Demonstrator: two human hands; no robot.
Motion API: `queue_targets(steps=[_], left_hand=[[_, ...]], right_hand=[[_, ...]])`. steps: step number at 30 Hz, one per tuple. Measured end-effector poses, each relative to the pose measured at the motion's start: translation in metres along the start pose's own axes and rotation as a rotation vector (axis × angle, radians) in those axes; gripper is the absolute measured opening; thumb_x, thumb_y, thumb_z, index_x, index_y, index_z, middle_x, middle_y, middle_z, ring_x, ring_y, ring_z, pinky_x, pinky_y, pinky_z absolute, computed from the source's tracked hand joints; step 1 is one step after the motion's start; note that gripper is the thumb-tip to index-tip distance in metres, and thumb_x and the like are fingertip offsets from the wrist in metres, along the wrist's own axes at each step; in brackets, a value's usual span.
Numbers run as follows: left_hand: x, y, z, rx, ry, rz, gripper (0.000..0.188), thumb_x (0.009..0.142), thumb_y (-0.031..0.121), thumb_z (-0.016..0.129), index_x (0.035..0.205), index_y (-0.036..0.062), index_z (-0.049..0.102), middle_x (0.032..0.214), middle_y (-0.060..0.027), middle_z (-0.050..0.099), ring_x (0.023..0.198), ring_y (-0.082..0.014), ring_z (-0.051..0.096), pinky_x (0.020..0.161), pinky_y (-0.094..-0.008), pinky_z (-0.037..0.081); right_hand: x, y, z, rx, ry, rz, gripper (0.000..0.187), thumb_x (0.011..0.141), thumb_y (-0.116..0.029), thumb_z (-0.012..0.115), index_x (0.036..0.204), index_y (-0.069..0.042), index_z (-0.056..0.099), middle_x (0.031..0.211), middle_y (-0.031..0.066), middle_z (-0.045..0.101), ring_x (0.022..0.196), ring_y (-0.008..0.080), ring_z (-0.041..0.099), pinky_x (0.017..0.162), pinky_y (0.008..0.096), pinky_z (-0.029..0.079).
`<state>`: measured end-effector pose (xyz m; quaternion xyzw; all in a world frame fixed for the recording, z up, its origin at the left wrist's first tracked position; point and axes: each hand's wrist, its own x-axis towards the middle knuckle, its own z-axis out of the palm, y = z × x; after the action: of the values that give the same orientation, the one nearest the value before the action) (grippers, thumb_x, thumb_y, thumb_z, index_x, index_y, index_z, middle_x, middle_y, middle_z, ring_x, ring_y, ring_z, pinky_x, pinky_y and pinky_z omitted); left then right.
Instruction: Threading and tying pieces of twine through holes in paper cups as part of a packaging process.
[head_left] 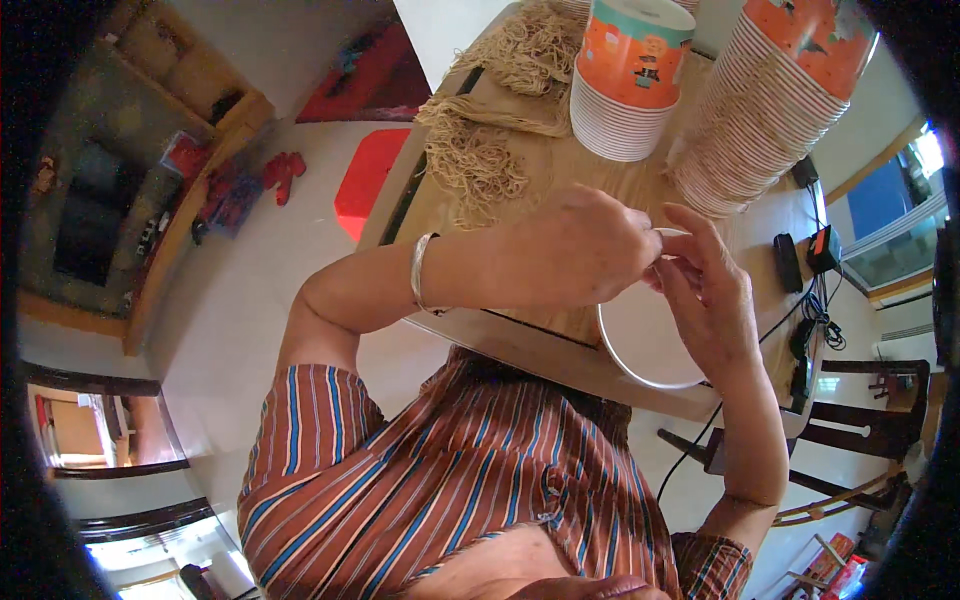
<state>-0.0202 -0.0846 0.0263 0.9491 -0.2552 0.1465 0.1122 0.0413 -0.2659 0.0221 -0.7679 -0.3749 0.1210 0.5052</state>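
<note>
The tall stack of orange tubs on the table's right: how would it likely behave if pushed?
The stack is probably light for its size, as its closely nested rims look thin. Standing taller than it is wide, it may tip if pushed high up. The nesting suggests a low push could slide it as one column.

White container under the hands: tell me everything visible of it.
The white container looks like a round, smooth paper tub with a thin pale rim, its open mouth upward. It appears at the near edge of the table, below the left hand and right hand, which partly hide it; contact is unclear.
</note>
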Motion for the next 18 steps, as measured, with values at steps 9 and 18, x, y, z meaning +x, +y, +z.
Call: queue_targets(steps=[9, 18], left_hand=[[-0.003, -0.006, 0.000, -0.180, 0.077, -0.052, 0.016, 0.082, 0.018, 0.062, 0.087, 0.0024, 0.061, 0.079, -0.0142, 0.061, 0.077, -0.0323, 0.063, 0.067, -0.0422, 0.051], [-0.011, -0.017, -0.013, -0.797, -0.002, -0.282, 0.016, 0.086, 0.010, 0.063, 0.097, 0.0006, 0.068, 0.078, -0.0104, 0.065, 0.074, -0.0191, 0.064, 0.065, -0.0300, 0.049]], right_hand=[[-0.008, 0.004, 0.000, -0.342, 0.058, -0.118, 0.013, 0.086, -0.002, 0.060, 0.098, -0.005, 0.061, 0.079, 0.0103, 0.065, 0.068, 0.0197, 0.064, 0.061, 0.0323, 0.050], [-0.024, 0.008, -0.003, -0.050, 0.107, 0.109, 0.007, 0.089, -0.008, 0.063, 0.088, -0.002, 0.063, 0.065, -0.0031, 0.053, 0.062, 0.0015, 0.045, 0.054, 0.0201, 0.039]])
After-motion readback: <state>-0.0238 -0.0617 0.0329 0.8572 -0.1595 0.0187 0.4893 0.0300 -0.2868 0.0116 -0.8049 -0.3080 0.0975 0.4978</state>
